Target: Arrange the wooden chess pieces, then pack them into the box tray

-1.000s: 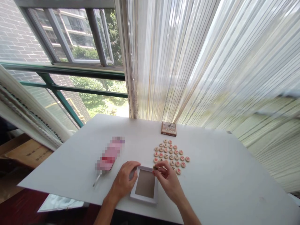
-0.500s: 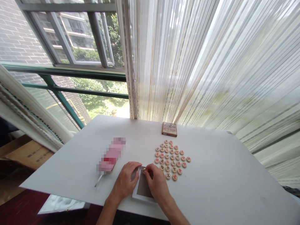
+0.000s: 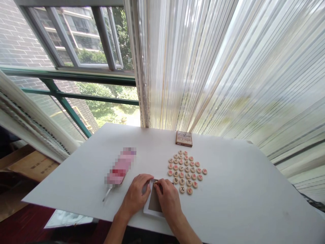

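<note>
A shallow white box tray (image 3: 148,210) with a brown inside lies at the near edge of the white table (image 3: 241,193). My left hand (image 3: 135,195) rests curled on the tray's left rim. My right hand (image 3: 167,198) lies over the tray, its fingertips pinched at the tray's far left corner on a small round wooden piece that barely shows. Just right of the tray, several round wooden chess pieces (image 3: 186,171) with red or black characters lie flat in a loose cluster.
A small brown box lid (image 3: 183,138) lies beyond the pieces near the striped curtain (image 3: 215,67). A pink blurred packet (image 3: 120,167) with a thin white stick lies left of my hands. A window and a cardboard box (image 3: 27,166) are at the left.
My right hand has moved left from the cluster of pieces to the tray's far left corner, carrying a piece. My left hand has stayed on the tray's rim.
</note>
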`<move>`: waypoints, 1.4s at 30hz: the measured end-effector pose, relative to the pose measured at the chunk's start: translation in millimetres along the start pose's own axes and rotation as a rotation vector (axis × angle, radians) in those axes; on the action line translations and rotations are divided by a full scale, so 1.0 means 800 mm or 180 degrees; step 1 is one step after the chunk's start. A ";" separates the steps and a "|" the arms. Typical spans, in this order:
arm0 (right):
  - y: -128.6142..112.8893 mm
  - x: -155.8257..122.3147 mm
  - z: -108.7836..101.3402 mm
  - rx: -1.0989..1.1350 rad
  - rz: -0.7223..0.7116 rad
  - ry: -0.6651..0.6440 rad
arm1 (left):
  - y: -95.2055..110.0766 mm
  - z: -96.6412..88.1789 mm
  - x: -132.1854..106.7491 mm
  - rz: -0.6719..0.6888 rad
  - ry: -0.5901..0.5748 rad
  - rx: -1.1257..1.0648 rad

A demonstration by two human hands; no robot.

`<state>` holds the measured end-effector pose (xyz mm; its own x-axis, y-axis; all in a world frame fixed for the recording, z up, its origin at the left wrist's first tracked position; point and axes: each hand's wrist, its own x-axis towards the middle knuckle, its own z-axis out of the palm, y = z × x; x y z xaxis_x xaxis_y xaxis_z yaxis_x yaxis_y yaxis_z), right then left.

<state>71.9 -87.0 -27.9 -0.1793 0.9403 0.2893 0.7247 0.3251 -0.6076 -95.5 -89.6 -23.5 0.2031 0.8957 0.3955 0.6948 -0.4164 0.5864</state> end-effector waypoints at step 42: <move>-0.001 -0.006 -0.002 0.0025 -0.0595 0.0006 | -0.004 0.003 0.001 -0.0026 0.0017 0.0000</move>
<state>73.2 -91.8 -27.5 -0.3090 0.8633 0.3991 0.6736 0.4948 -0.5489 -96.2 -87.0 -27.0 0.1937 0.8983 0.3945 0.6964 -0.4091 0.5897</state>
